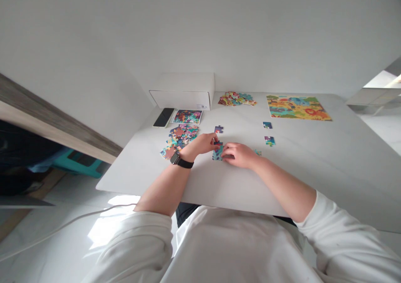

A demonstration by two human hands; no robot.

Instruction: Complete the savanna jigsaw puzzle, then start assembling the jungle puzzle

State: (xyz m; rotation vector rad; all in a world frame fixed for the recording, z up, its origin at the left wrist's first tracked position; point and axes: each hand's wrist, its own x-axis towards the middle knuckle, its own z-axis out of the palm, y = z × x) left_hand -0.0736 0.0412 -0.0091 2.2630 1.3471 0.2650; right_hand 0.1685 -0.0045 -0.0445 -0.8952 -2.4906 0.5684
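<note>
The puzzle section (pixel 217 154) shows teal, purple and red. My left hand (pixel 204 144) and right hand (pixel 239 154) touch it; grip unclear.

Probably a home: jigsaw pieces (pixel 181 137), plastic stool (pixel 78 170).

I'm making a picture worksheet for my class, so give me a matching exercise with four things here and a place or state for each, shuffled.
Things:
1. Watch
2. Phone
3. Box
4. Right hand

Places or states:
A. White, at the back of the table
B. Fingers at the right edge of the puzzle pieces
C. On the left wrist
D. Dark screen up, just left of the small picture card

Right pairs: 1-C, 2-D, 3-A, 4-B
</note>
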